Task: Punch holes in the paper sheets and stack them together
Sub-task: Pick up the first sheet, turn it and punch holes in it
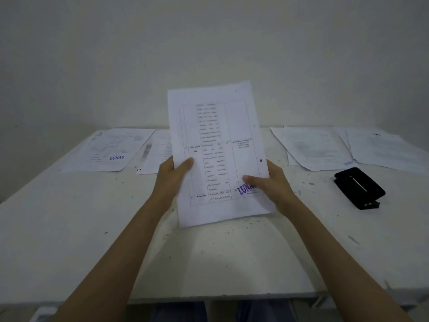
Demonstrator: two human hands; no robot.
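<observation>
Both hands, left hand (173, 176) and right hand (270, 184), grip the paper sheets (217, 154) upright; hole punch (358, 188) at three o'clock.

Table layout, sheet held up at centre
Sheet (218, 154) between left hand (170, 180) and right hand (271, 184), above table (209, 256). Papers (109, 151) lie back left, more papers (329, 147) back right, punch (358, 188) right, in front of those.

Plain off-white wall (209, 43) fills upper half of frame; white speckled table (69, 228) spans lower half, butting wall; dim, even light.
</observation>
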